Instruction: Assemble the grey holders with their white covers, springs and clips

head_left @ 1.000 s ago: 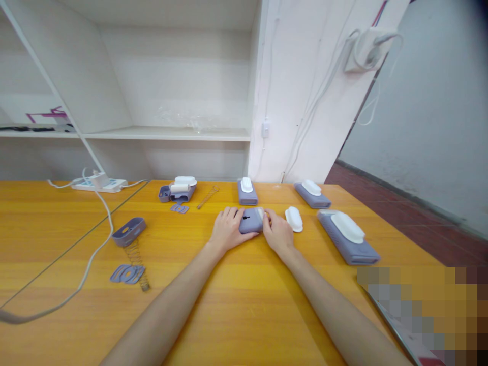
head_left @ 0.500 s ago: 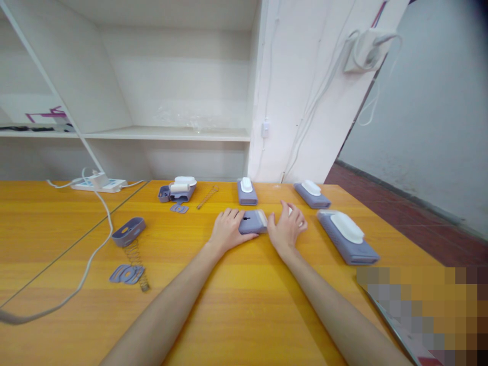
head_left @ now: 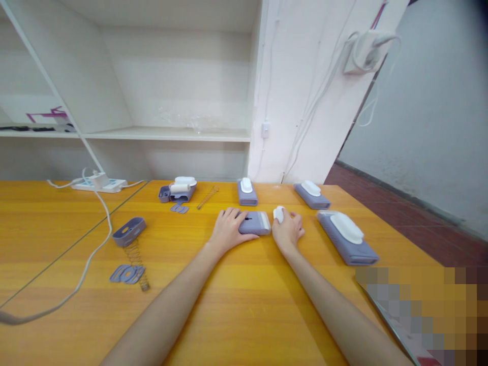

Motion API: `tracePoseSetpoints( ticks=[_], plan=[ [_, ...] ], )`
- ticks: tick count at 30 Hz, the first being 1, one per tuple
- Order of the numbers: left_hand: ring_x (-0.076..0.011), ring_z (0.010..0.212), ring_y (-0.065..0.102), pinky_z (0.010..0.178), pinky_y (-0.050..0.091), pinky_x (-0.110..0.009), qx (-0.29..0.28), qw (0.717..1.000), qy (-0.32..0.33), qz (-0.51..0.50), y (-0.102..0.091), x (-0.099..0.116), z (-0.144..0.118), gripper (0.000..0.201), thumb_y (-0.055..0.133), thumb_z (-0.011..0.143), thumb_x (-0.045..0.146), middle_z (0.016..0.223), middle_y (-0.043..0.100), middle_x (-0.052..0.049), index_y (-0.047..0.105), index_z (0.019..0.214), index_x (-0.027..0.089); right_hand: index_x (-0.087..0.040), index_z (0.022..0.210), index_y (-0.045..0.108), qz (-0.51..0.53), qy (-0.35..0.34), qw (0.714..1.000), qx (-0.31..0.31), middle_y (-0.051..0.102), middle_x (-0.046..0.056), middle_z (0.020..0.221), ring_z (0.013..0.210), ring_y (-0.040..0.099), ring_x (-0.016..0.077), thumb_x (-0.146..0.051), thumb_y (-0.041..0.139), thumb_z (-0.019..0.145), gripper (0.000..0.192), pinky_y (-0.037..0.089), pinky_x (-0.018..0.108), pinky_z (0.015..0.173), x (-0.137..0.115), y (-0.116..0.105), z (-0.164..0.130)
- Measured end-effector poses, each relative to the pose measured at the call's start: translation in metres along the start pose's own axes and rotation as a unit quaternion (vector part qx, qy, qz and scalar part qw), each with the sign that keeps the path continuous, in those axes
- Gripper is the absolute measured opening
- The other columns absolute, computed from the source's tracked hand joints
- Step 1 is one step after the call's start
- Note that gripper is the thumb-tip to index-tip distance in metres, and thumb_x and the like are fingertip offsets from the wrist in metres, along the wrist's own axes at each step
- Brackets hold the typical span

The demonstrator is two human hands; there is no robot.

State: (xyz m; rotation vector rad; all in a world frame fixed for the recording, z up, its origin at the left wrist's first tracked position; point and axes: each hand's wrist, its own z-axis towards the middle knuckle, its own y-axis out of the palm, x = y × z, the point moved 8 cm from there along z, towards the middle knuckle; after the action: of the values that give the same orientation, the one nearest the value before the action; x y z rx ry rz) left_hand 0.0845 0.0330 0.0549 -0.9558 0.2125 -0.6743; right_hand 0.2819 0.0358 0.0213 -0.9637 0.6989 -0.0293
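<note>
On the wooden table a grey-purple rectangular casing (head_left: 253, 224) lies on its side, with a dark slot in its face and a pale band at its right end. My left hand (head_left: 227, 227) is closed around its left end, thumb along the near edge. Just right of the casing, my right hand (head_left: 286, 231) grips a white oval cap (head_left: 278, 214) between thumb and fingers, apart from the casing. Part of the cap is hidden by the fingers.
Similar casings with white caps stand at the back (head_left: 247, 193), back right (head_left: 311, 195) and right (head_left: 347, 239). A loose grey shell (head_left: 128, 232), a spring (head_left: 143, 279) and flat grey plates (head_left: 127, 274) lie left. A white cable (head_left: 97, 250) crosses the left side.
My right hand has turned and its fingers have closed on the white cap, which now shows clearly beside the casing. My left hand and the casing have hardly moved.
</note>
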Motion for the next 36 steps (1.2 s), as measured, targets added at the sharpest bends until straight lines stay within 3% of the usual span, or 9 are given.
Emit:
tracePoseSetpoints(
  ticks=[8,14,18,21,24,29,36],
  plan=[
    [-0.0283,0.105,0.049,0.089,0.039,-0.043,-0.006,1.0,-0.011,-0.022,0.002,-0.004,0.0,0.071,0.058,0.066,0.068,0.11,0.056,-0.011,0.052,0.12,0.022,-0.023,0.117,0.06,0.085,-0.033,0.996,0.014,0.064,0.016,0.098,0.097,0.056,0.0337,-0.033,0.06,0.073,0.045,0.035,0.05,0.084,0.004,0.005,0.004],
    [-0.0265,0.109,0.049,0.095,0.041,-0.041,-0.005,0.995,0.011,-0.099,0.0,-0.001,-0.001,0.067,0.062,0.068,0.061,0.114,0.055,-0.01,0.048,0.119,0.02,-0.016,0.11,0.063,0.241,-0.056,0.967,0.066,0.064,0.014,0.106,0.099,0.058,0.0283,-0.032,0.055,0.077,0.037,0.041,0.043,0.088,0.004,-0.002,0.01],
    [-0.0282,0.118,0.045,0.099,0.039,-0.045,0.021,0.99,-0.004,-0.138,-0.001,-0.005,-0.001,0.086,0.065,0.065,0.06,0.126,0.048,-0.013,0.032,0.133,0.019,-0.017,0.112,0.06,0.309,-0.176,0.93,0.095,0.062,0.011,0.109,0.101,0.056,0.0229,-0.031,0.052,0.083,0.033,0.044,0.039,0.092,-0.021,-0.019,-0.002],
    [-0.0296,0.122,0.042,0.1,0.038,-0.047,0.037,0.988,-0.007,-0.15,-0.002,-0.006,0.0,0.097,0.067,0.064,0.059,0.131,0.044,-0.015,0.021,0.139,0.019,-0.02,0.107,0.062,0.324,-0.291,0.898,0.058,0.06,0.009,0.108,0.102,0.056,0.0201,-0.027,0.052,0.085,0.026,0.045,0.036,0.093,-0.047,-0.023,-0.02],
    [-0.0296,0.122,0.042,0.101,0.036,-0.047,0.036,0.99,0.013,-0.139,-0.006,-0.001,0.001,0.091,0.065,0.066,0.058,0.132,0.043,-0.015,0.024,0.138,0.02,-0.023,0.103,0.064,0.329,-0.355,0.875,-0.001,0.06,0.008,0.107,0.102,0.057,0.0187,-0.024,0.05,0.086,0.022,0.046,0.035,0.093,-0.062,-0.018,-0.034],
    [-0.0271,0.117,0.046,0.099,0.037,-0.043,0.022,0.993,0.042,-0.109,-0.01,0.007,0.001,0.06,0.055,0.079,0.051,0.125,0.051,-0.012,0.04,0.129,0.02,-0.021,0.11,0.06,0.326,-0.339,0.882,-0.04,0.061,0.008,0.112,0.106,0.056,0.0207,-0.028,0.053,0.084,0.027,0.044,0.038,0.096,-0.064,-0.01,-0.033],
    [-0.0245,0.103,0.05,0.09,0.039,-0.039,0.029,0.996,0.005,-0.081,-0.01,0.002,0.0,0.037,0.047,0.083,0.027,0.111,0.057,-0.01,0.048,0.119,0.018,-0.016,0.116,0.056,0.33,-0.259,0.907,-0.046,0.061,0.011,0.113,0.105,0.056,0.0216,-0.031,0.045,0.086,0.035,0.043,0.039,0.093,-0.052,-0.005,-0.019]
  ],
)
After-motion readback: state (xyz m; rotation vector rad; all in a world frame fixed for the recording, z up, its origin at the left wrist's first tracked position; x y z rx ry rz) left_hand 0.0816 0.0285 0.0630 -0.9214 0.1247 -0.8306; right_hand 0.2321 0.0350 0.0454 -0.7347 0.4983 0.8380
